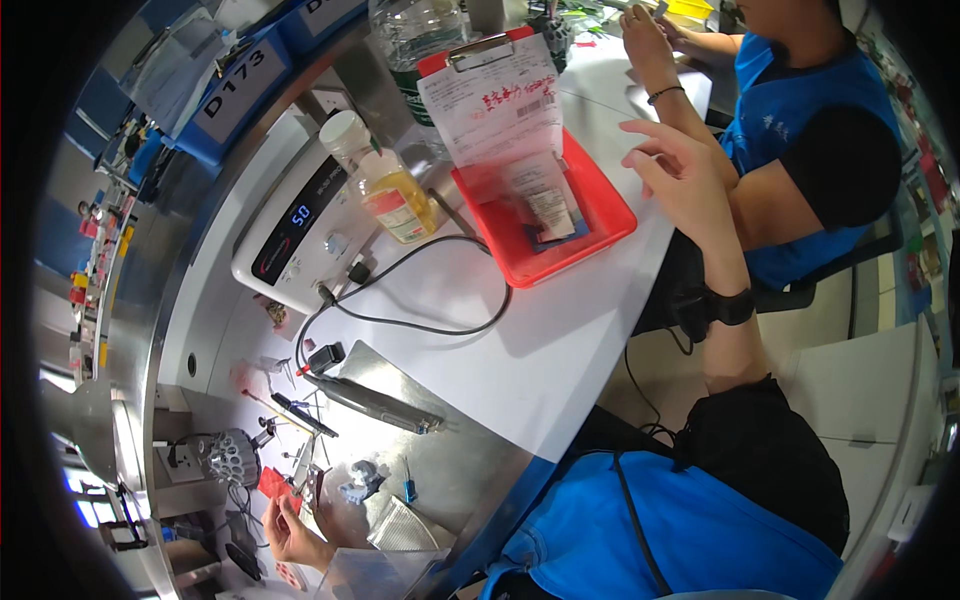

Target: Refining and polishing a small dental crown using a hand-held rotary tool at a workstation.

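Observation:
My left hand [290, 535] is low at the left, over a metal plate [470, 460], with its fingertips pinched on a small red part [271, 485]. A small grey part [360, 483] and a clear ribbed bag [402, 524] lie just beside it. My right hand [682, 172], with a black watch on the wrist, hovers open with fingers spread at the white table's edge. It is right of a red tray [605, 215] and holds nothing. The tray contains a clipboard with papers [495, 100].
A white control box with a lit display [290, 235], a bottle of yellow liquid [395, 195], a black cable [420, 325] and a dark pen-shaped handpiece [375, 403] lie between my hands. A person in a blue vest [800, 110] works at the upper right. Blue bins [235, 85] stand behind.

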Demonstrator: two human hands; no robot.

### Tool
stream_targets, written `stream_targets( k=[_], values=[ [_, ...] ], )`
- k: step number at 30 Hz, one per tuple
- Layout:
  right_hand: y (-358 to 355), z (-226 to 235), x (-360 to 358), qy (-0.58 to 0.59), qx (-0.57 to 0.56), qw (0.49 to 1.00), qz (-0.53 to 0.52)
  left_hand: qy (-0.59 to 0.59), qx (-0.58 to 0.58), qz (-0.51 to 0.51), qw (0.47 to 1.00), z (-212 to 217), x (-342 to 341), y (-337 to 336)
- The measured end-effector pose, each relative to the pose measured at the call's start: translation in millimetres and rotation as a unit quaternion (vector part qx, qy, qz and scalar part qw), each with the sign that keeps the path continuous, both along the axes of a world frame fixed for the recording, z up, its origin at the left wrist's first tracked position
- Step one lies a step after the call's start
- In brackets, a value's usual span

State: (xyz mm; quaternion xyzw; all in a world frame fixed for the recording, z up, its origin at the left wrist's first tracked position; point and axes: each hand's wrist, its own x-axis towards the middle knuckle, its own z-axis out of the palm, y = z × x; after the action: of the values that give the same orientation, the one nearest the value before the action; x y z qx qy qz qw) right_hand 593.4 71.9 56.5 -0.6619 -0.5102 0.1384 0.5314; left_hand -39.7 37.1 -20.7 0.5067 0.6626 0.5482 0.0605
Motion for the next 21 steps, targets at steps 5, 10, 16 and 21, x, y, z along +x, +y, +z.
stream_targets(
  k=[5, 10, 16, 21],
  values=[
    [19, -21, 15, 0.054, 0.043, 0.998, 0.011, -0.011, 0.024, 0.008, 1.0, 0, 1, -2],
    [44, -56, 27, 0.091, 0.007, 0.995, -0.028, -0.009, 0.036, -0.009, 0.999, -2, 0, -1],
    [46, -70, 28, 0.191, -0.003, 0.981, -0.024, 0.034, -0.007, 0.049, 0.998, 0, -4, -1],
    [49, -82, 31, 0.1, 0.008, 0.995, -0.01, -0.004, 0.013, 0.048, 0.999, -4, -8, 0]
  ],
)
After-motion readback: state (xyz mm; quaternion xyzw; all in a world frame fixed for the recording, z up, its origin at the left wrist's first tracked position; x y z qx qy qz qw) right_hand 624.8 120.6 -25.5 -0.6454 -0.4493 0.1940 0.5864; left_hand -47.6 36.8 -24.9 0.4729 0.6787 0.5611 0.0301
